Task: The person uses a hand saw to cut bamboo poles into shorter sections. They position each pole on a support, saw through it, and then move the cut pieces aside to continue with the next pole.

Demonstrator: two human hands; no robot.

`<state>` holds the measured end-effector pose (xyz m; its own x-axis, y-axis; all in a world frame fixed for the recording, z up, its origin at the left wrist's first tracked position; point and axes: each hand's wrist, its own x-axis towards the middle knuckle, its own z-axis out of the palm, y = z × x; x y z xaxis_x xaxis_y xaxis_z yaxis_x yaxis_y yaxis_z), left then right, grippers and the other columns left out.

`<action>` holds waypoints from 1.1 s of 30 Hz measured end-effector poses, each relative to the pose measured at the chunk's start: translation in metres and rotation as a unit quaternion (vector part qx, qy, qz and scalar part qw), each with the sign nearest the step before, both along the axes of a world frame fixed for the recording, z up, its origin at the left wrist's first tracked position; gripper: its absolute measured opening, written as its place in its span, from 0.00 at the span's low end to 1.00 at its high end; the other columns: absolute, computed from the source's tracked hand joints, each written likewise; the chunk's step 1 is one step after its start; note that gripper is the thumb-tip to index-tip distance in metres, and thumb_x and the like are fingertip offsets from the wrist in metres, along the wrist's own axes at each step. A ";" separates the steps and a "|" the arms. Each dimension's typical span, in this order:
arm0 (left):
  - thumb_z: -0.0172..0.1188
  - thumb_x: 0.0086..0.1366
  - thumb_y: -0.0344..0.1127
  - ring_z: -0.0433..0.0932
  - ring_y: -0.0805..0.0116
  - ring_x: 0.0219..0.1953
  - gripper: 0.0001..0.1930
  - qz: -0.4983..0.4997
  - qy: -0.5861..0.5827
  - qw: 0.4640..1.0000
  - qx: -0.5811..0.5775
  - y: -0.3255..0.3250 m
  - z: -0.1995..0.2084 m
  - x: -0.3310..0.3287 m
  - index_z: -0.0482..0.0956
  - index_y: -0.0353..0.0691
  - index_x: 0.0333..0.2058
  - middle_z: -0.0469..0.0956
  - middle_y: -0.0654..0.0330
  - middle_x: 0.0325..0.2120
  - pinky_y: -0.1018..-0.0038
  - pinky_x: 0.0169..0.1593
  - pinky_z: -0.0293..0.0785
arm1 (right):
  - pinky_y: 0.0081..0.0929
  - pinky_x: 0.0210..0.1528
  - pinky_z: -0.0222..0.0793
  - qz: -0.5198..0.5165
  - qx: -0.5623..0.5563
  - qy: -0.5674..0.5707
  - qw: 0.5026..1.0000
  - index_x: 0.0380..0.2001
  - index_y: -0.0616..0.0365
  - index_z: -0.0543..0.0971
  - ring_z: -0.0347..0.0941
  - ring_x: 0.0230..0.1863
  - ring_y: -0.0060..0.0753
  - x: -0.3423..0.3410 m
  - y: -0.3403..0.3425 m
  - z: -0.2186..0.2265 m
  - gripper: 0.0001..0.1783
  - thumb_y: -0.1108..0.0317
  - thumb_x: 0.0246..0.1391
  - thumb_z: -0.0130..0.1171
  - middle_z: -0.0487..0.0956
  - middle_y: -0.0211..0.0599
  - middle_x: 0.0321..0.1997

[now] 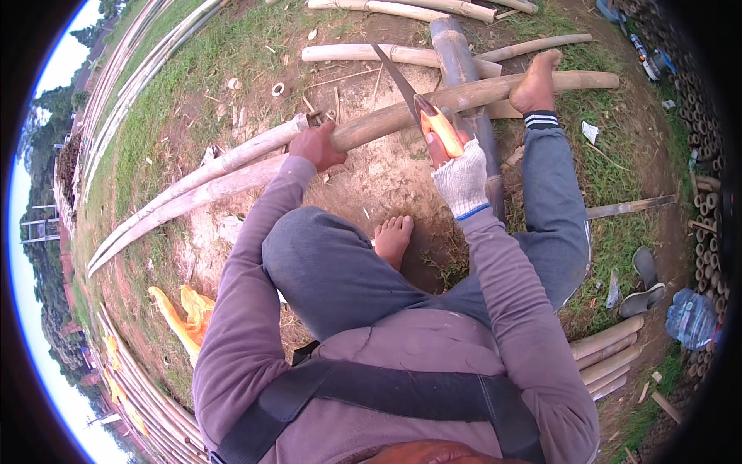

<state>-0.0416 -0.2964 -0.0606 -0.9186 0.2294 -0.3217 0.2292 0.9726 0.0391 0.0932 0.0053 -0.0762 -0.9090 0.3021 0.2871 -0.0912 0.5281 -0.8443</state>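
Note:
My bare left hand [315,147] is wrapped round the near left end of a thick bamboo pole [386,122]. My right hand [462,172], in a white knitted glove with a blue cuff edge, is closed on the orange handle of a hand saw [441,131]. The saw's blade slants up and left across the pole; whether its teeth touch the bamboo I cannot tell. The pole lies across a darker, thicker bamboo log [457,58]. My bare foot [536,83] presses on the pole's right part.
Long pale bamboo poles [185,193] stretch away to the left. Cut lengths [607,356] lie at the right, near dark shoes [643,282] and a clear blue plastic jug [692,319]. Stacked bamboo ends [705,232] line the right edge. An orange plastic sheet [197,311] lies at left.

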 end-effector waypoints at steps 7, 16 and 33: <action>0.77 0.53 0.56 0.88 0.43 0.50 0.38 0.041 -0.014 0.999 -0.019 -0.004 0.003 0.013 0.79 0.47 0.61 0.89 0.47 0.46 0.53 0.55 0.84 | 0.29 0.33 0.72 0.040 -0.081 -0.062 0.994 0.42 0.67 0.82 0.79 0.30 0.28 0.193 0.042 0.034 0.14 0.65 0.68 0.71 0.82 0.38 0.31; 0.77 0.51 0.55 0.88 0.43 0.49 0.38 0.026 -0.006 1.000 0.017 0.004 -0.004 0.007 0.80 0.47 0.59 0.89 0.45 0.45 0.52 0.55 0.83 | 0.35 0.33 0.72 0.023 -0.088 0.004 0.996 0.39 0.65 0.82 0.76 0.27 0.33 0.009 0.003 0.021 0.17 0.59 0.68 0.71 0.83 0.42 0.27; 0.76 0.51 0.57 0.88 0.42 0.46 0.38 0.004 0.027 0.999 0.021 -0.001 0.000 0.011 0.80 0.44 0.58 0.89 0.44 0.43 0.51 0.52 0.84 | 0.47 0.28 0.69 -0.013 -0.039 0.007 0.999 0.31 0.65 0.81 0.78 0.24 0.60 -0.012 0.001 0.010 0.24 0.51 0.65 0.71 0.79 0.53 0.22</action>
